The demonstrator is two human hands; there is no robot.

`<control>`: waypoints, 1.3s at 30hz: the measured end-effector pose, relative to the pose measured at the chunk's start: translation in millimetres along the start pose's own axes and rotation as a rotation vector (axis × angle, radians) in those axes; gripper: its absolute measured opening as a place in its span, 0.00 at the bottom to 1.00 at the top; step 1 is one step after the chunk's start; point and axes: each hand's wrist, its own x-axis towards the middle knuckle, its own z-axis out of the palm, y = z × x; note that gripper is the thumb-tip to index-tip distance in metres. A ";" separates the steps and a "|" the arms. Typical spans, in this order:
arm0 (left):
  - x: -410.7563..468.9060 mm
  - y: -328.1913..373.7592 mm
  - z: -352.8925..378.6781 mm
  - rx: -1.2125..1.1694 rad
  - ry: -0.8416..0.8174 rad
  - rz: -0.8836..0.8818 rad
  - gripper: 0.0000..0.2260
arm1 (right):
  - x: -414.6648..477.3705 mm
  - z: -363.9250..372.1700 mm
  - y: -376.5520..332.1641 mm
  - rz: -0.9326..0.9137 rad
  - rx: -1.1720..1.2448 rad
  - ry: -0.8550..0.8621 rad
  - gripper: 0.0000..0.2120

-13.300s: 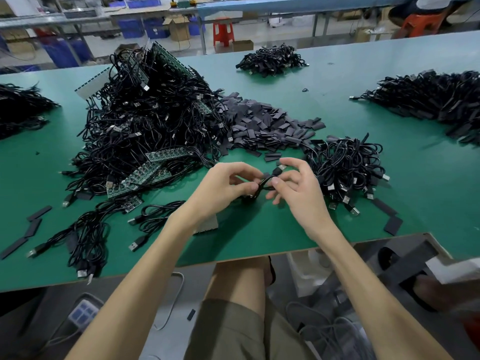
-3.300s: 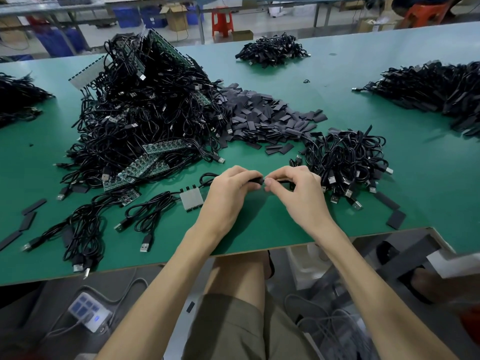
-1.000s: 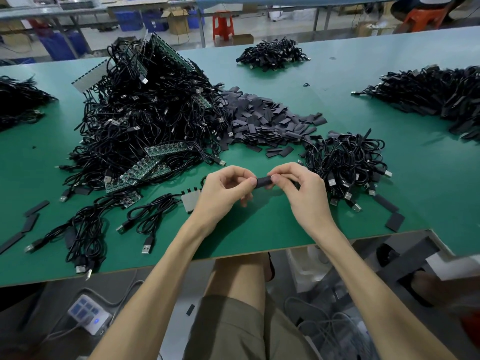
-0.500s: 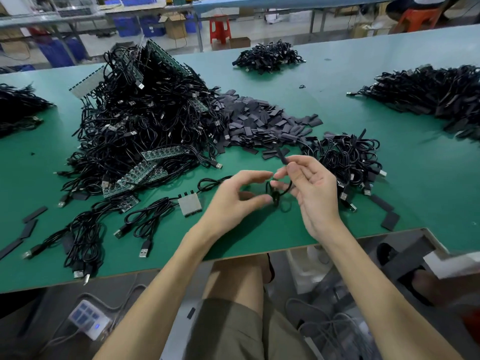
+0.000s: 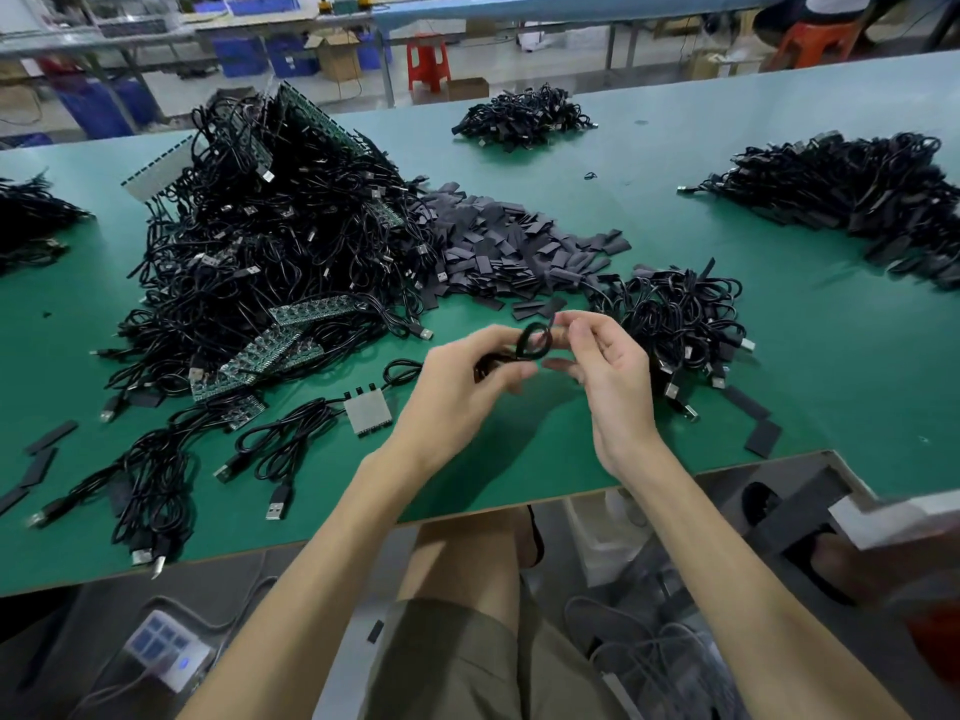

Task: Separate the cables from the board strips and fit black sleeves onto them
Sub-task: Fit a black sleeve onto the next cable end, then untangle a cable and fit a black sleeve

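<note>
Black cable (image 5: 535,343): one small loop stands up between my two hands, above the table. The rest is bunched in my left palm and mostly covered.
Left hand (image 5: 467,379): my fingers curl tight round the bunched cable, thumb laid across it.
Right hand (image 5: 610,366): thumb and forefinger tips close in a narrow pinch at the loop's right side. My other fingers hang loose and spread.
Hidden in the grip: both ends of the cable sit inside my fingers. The loop is blurred, black on black, so I cannot tell what covers it.
Table (image 5: 519,462): green mat under my grip, its near edge just below my wrists.
Sleeves (image 5: 514,241): a heap of flat black pieces just beyond my grip.
Cable heap (image 5: 270,241): a tall tangle beyond and to the left of my grip.
Board strips (image 5: 311,313): a few green lengths poke out of the heap's near side, and most are buried in wire.
Small board (image 5: 368,413): lies flat just left of my left hand, with cables running off it to the left.
Coiled pile (image 5: 680,314): sits just right of my right hand, its near left edge hidden behind my fingers.
Loose sleeves (image 5: 762,438): two or three lie right of my grip, near the table edge.
Far piles (image 5: 857,194): well beyond on the right, cut off by the frame.
</note>
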 end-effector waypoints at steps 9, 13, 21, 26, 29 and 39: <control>59.5 45.9 9.7 -0.132 0.074 -0.007 0.05 | -6.7 10.7 1.0 0.069 -0.391 -0.344 0.04; 91.4 59.2 41.7 -0.170 0.009 -0.128 0.11 | -6.2 9.5 -0.9 0.083 -0.518 -0.375 0.14; 103.7 52.1 78.6 -0.169 -0.110 -0.239 0.11 | -9.4 4.7 1.2 0.150 -0.605 -0.283 0.10; 89.5 46.4 64.6 -0.111 -0.051 -0.136 0.06 | -9.8 9.2 1.5 0.082 -0.601 -0.321 0.13; 74.9 45.3 53.6 -0.029 -0.003 -0.052 0.06 | -9.5 8.5 -2.5 0.039 -0.580 -0.323 0.16; 6.2 9.3 -53.5 0.842 -0.066 -0.448 0.21 | -12.0 5.5 -4.7 0.040 -0.499 -0.373 0.06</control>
